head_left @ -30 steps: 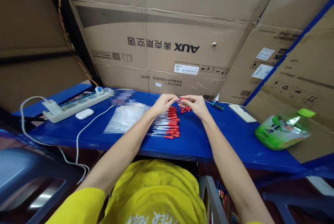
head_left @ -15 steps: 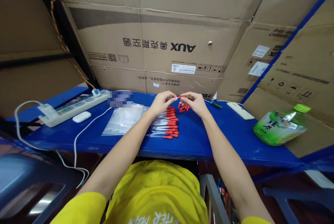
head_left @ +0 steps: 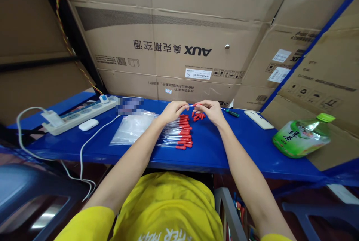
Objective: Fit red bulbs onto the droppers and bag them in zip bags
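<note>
We hold a red-bulbed dropper [head_left: 194, 105] crosswise.
Our left hand [head_left: 174, 112] pinches its pale end; right hand [head_left: 212, 111], the red.

A bright yellow shirt [head_left: 171, 203], softly creased, fills six o'clock, with white lettering [head_left: 165, 234] partly cropped below. Its short left sleeve [head_left: 86, 224] ends in a plain hem at seven o'clock; the right sleeve [head_left: 277, 237] peeks in near five. Left hand [head_left: 174, 111] and right hand [head_left: 212, 111] are bare.

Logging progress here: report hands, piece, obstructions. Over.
Left hand and right hand pinching one red-tipped piece. Loose red bits near right hand. Nothing seen blocking.
</note>
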The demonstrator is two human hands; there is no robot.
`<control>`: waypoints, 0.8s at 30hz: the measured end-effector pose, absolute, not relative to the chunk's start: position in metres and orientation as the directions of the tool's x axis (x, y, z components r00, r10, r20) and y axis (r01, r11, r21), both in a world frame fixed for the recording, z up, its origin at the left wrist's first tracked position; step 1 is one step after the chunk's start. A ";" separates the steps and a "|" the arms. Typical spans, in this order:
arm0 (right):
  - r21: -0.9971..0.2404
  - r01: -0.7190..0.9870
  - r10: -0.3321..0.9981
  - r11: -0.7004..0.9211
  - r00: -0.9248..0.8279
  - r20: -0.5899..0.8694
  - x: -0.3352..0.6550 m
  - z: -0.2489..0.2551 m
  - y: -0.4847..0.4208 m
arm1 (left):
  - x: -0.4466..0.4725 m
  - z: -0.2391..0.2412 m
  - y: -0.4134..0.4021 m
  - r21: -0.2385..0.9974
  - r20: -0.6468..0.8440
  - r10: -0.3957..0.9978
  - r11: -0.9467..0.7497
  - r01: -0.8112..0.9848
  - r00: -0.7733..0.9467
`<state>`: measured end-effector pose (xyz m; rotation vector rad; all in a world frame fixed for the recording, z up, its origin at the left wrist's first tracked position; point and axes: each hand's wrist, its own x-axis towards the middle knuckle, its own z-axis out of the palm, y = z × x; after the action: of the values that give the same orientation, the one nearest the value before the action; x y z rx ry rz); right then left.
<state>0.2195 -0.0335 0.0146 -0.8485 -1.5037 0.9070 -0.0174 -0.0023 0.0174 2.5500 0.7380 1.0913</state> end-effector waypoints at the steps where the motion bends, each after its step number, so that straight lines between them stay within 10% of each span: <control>1: -0.897 0.028 0.893 0.441 -0.113 0.436 0.219 0.014 -0.033 | -0.017 0.018 -0.003 0.427 0.594 0.548 -0.835 0.347 0.588; 24: -0.894 0.028 0.892 0.447 -0.092 0.443 0.215 0.016 -0.035 | -0.014 0.019 -0.007 0.474 0.589 0.570 -0.818 0.327 0.572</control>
<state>0.2149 -0.0351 0.0162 -0.8530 -1.4878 0.8937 -0.0142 -0.0068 0.0189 2.4950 0.7357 1.0988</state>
